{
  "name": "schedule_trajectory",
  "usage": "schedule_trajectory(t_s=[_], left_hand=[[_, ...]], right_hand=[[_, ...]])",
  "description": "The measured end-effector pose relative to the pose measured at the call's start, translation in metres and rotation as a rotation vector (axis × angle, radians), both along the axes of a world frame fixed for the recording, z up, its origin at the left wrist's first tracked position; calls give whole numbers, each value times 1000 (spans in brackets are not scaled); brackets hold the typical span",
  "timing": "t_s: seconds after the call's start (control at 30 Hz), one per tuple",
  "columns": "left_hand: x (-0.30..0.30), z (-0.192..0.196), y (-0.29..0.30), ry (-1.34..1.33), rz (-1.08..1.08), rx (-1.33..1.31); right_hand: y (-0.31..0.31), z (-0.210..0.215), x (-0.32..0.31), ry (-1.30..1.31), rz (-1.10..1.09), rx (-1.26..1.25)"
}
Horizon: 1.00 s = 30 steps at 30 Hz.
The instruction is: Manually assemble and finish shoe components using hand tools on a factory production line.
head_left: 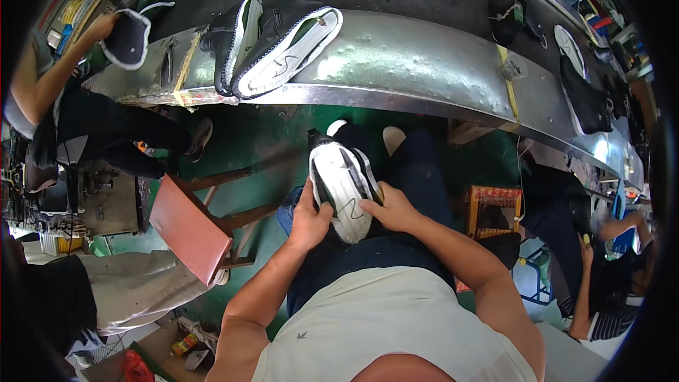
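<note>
A shoe upper (341, 182) lies above my lap with its white underside turned up toward me. A dark wavy line marks the near part of that underside. My left hand (311, 221) is closed on its left edge, the thumb laid over the underside. On the opposite side, my right hand (390, 206) grips the edge, with its thumb also on the white surface. A dark part shows at the shoe's far left end; what it is I cannot make out. Beyond my knees, two black shoe uppers (291, 53) rest on the bench, white undersides facing outward.
A metal-edged bench (417, 53) with a dark top crosses ahead of me. A reddish-brown stool (189, 230) stands at my left, a woven-topped stool (495, 211) at my right. Co-workers sit on both sides; one person's hand (102, 26) holds a dark shoe piece (127, 39).
</note>
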<state>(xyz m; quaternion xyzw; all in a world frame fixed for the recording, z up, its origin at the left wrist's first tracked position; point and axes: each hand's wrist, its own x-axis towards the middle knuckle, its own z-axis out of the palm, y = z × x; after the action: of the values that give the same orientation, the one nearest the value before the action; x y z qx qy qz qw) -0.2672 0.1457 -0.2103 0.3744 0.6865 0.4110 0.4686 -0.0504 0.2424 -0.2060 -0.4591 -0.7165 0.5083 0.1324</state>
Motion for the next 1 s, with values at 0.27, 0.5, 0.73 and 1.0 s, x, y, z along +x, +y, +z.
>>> schedule_trajectory(t_s=[0.27,0.5,0.73,1.0], left_hand=[[52,21,47,238,-193,-114],[51,-10,87,-532,-632,-428],[73,-39,63,-227,-609,-139],[83,-55,44,-115,-514,-115]], right_hand=[[-21,-19,61,216,-224,-211],[-11,-11,95,40,-177,-444],[-21,16,164,182,-378,-628],[-13,47,157,-253,315,182]])
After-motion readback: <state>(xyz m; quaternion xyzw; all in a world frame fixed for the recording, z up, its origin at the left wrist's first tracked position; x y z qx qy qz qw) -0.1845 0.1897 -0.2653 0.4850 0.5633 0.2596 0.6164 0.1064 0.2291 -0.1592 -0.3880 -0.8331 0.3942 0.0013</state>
